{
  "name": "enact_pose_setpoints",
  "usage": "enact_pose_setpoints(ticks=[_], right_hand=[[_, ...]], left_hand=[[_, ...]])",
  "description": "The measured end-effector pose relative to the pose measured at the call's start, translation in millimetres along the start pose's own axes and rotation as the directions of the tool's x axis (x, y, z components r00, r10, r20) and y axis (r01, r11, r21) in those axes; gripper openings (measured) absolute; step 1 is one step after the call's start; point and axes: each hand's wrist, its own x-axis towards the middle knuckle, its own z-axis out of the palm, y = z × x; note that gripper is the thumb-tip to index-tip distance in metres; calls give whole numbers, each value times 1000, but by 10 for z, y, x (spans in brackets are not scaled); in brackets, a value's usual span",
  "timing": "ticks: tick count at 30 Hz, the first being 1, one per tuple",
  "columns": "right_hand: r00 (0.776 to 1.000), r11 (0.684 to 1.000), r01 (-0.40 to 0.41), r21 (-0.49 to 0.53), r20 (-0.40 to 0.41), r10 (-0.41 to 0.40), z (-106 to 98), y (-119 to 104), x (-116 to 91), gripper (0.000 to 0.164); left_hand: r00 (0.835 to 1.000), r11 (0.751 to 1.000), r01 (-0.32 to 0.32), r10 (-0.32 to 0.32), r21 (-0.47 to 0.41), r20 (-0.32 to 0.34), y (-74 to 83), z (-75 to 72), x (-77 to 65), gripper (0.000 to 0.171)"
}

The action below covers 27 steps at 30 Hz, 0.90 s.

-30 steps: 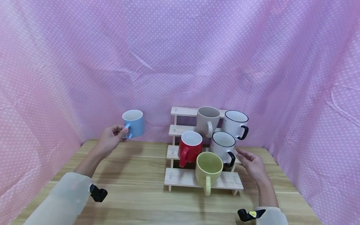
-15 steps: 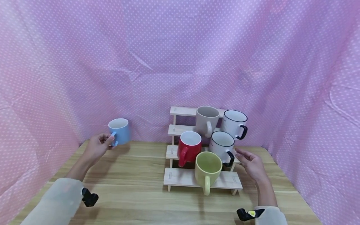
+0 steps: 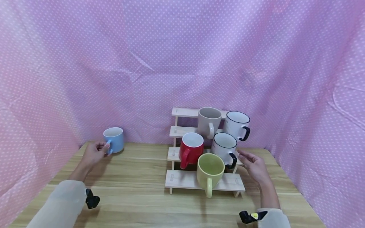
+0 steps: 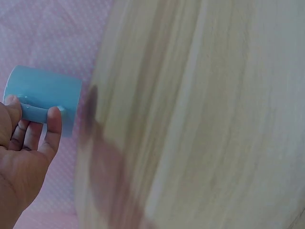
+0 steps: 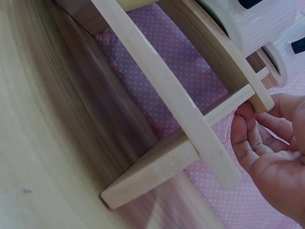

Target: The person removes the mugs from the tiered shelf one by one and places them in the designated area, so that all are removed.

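My left hand (image 3: 92,155) pinches the handle of a light blue mug (image 3: 116,142), upright at the table's back left. In the left wrist view, thumb and fingers close round the handle of that blue mug (image 4: 50,88). My right hand (image 3: 255,169) is at the right side of a stepped wooden rack (image 3: 181,180). The right wrist view shows its thumb and fingers gripping the end of one step of the rack (image 5: 159,83). Mugs stand on the rack: grey (image 3: 206,125), red (image 3: 191,152), yellow-green (image 3: 209,167) and two white with black handles (image 3: 222,152).
The wood-grain table (image 3: 137,186) spans the space between both arms. A pink and purple dotted cloth (image 3: 148,63) hangs behind and along both sides. The handles of the mugs on the rack face the front or front right. Each wrist carries a small black camera.
My left hand has carried the blue mug left and down, from beside the rack to the table's back left corner. My right hand has stayed on the rack.
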Motion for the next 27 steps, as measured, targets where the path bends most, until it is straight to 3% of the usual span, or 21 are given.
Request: enact_pose_setpoints(ticks=[4,7,12,17,27], right_hand=[[1000,1000,-8,-11,-11,7,7,-7,-1,51],[1000,1000,-14,-25,-17,14,11,-18,-4,51],[999,999,-22,-46,-25,21,12,-37,-4,50],[999,999,-20,-43,-27,19,8,-27,0,50],[1000,999,-21,-23,-18,21,-2,-12,-11,50]], left_hand=[[999,998,37,-36,54,-25,-121,-18,-6,34],[998,997,57,-55,48,-36,-213,-30,-17,34],[997,996,72,-72,-51,-5,-306,-62,-41,35],[992,977,125,-118,-171,52,-382,-86,-44,41],[989,977,135,-121,-167,89,-392,-73,-13,40]])
